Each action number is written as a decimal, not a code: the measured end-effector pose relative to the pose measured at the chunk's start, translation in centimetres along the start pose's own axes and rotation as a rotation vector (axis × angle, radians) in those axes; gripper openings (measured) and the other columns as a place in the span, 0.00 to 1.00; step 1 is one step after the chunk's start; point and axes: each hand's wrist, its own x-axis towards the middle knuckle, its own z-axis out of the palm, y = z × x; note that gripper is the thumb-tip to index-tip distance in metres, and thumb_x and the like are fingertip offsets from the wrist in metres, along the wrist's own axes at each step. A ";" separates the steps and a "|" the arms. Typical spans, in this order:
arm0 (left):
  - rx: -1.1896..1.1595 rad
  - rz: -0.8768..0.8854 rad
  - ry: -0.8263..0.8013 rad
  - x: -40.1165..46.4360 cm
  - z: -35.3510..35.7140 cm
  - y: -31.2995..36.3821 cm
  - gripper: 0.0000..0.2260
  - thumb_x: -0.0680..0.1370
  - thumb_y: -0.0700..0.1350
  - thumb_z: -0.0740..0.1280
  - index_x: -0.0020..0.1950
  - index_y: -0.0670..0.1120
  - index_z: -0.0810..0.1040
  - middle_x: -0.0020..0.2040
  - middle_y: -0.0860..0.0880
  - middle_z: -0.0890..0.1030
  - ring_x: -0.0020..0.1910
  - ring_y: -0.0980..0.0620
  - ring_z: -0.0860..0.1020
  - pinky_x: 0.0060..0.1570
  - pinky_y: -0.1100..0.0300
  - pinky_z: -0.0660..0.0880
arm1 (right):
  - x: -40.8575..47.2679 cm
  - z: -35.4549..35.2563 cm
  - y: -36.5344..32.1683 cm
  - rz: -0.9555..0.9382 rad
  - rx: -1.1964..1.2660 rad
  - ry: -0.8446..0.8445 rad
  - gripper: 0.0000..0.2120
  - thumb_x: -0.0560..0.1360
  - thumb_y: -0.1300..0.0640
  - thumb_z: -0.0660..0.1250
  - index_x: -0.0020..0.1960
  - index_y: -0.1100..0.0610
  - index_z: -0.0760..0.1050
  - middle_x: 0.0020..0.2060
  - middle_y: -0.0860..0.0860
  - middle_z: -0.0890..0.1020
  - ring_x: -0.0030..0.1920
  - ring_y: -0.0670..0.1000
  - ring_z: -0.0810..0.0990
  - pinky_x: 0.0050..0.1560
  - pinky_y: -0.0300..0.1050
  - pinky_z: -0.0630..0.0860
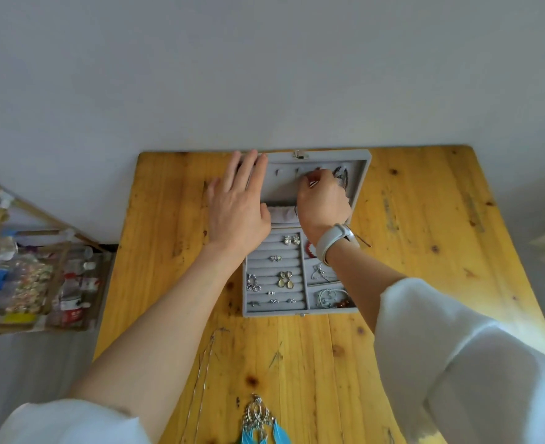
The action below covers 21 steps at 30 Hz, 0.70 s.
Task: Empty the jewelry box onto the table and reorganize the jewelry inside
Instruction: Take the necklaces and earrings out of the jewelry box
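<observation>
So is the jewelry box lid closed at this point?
No, the lid stands open, the left hand flat against it and the right hand inside.

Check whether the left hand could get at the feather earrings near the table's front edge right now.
Probably yes. The left hand lies flat on the open lid, holding nothing, and the feather earrings lie uncovered on the table; it would only have to draw back.

Grey jewelry box (303,310) lying open on table, earrings (285,278) in slots

The tabletop (409,251) is knotty, yellow-varnished wood planks. The jewelry box (276,310) wears matt grey velvety cloth, with a shiny metal clasp (300,154). Earrings (285,279) gleam silvery.
</observation>
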 end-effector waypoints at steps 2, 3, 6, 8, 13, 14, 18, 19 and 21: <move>-0.007 -0.001 0.013 0.1 0.2 0.1 0.33 0.67 0.39 0.68 0.72 0.43 0.64 0.72 0.46 0.65 0.72 0.45 0.61 0.57 0.42 0.68 | 0.0 0.5 -0.1 0.000 -0.013 0.020 0.12 0.79 0.53 0.55 0.56 0.57 0.73 0.49 0.57 0.82 0.48 0.60 0.79 0.42 0.47 0.71; -0.010 -0.002 0.020 0.0 0.2 0.1 0.33 0.67 0.39 0.69 0.71 0.43 0.65 0.72 0.46 0.66 0.72 0.44 0.61 0.57 0.42 0.68 | -0.1 0.7 -0.1 0.005 -0.016 0.026 0.12 0.79 0.54 0.55 0.56 0.57 0.73 0.48 0.58 0.82 0.48 0.61 0.79 0.41 0.47 0.70; -0.020 -0.008 0.029 0.1 0.3 0.3 0.32 0.67 0.39 0.69 0.71 0.42 0.65 0.72 0.45 0.66 0.72 0.44 0.62 0.57 0.42 0.69 | -0.2 1.1 -0.2 -0.035 -0.051 0.053 0.11 0.79 0.55 0.54 0.55 0.59 0.72 0.45 0.57 0.82 0.45 0.60 0.80 0.40 0.47 0.69; -0.024 -0.012 0.025 0.1 0.2 0.4 0.32 0.67 0.39 0.69 0.71 0.42 0.65 0.72 0.46 0.66 0.72 0.43 0.62 0.57 0.42 0.69 | -0.2 1.3 -0.2 -0.072 -0.090 0.071 0.11 0.79 0.55 0.54 0.54 0.60 0.72 0.44 0.57 0.83 0.44 0.60 0.80 0.38 0.47 0.69; -0.025 -0.006 0.016 -0.1 0.1 0.3 0.32 0.67 0.38 0.68 0.71 0.43 0.64 0.72 0.45 0.65 0.72 0.44 0.60 0.57 0.43 0.69 | -0.3 1.3 -0.1 -0.036 0.006 0.079 0.11 0.78 0.55 0.56 0.54 0.59 0.73 0.43 0.57 0.82 0.43 0.60 0.80 0.39 0.47 0.69; -0.018 0.000 0.012 -0.2 0.0 0.2 0.32 0.67 0.38 0.68 0.71 0.43 0.64 0.72 0.45 0.65 0.72 0.43 0.60 0.58 0.43 0.69 | -0.3 1.2 0.0 -0.041 0.056 0.094 0.10 0.78 0.54 0.57 0.52 0.59 0.73 0.42 0.57 0.82 0.42 0.59 0.79 0.38 0.47 0.70; -0.006 -0.005 -0.024 -0.4 -0.3 0.2 0.33 0.69 0.39 0.67 0.73 0.43 0.61 0.74 0.46 0.62 0.73 0.44 0.57 0.61 0.43 0.67 | -0.1 0.0 0.5 -0.109 0.242 0.141 0.08 0.76 0.56 0.60 0.47 0.59 0.74 0.27 0.46 0.72 0.32 0.52 0.71 0.35 0.45 0.66; -0.012 -0.011 -0.035 -0.4 -0.3 0.2 0.33 0.70 0.39 0.67 0.74 0.44 0.60 0.74 0.46 0.61 0.74 0.45 0.56 0.62 0.43 0.66 | -0.1 -0.4 0.7 -0.141 0.268 0.141 0.07 0.76 0.57 0.61 0.46 0.59 0.75 0.25 0.44 0.69 0.30 0.50 0.69 0.34 0.44 0.66; -0.030 -0.014 -0.049 -0.5 -0.5 0.3 0.32 0.71 0.39 0.66 0.74 0.44 0.59 0.75 0.46 0.60 0.74 0.45 0.54 0.64 0.43 0.65 | -0.3 -1.2 0.9 -0.208 0.303 0.116 0.05 0.75 0.59 0.62 0.44 0.58 0.75 0.23 0.44 0.68 0.26 0.45 0.67 0.32 0.43 0.66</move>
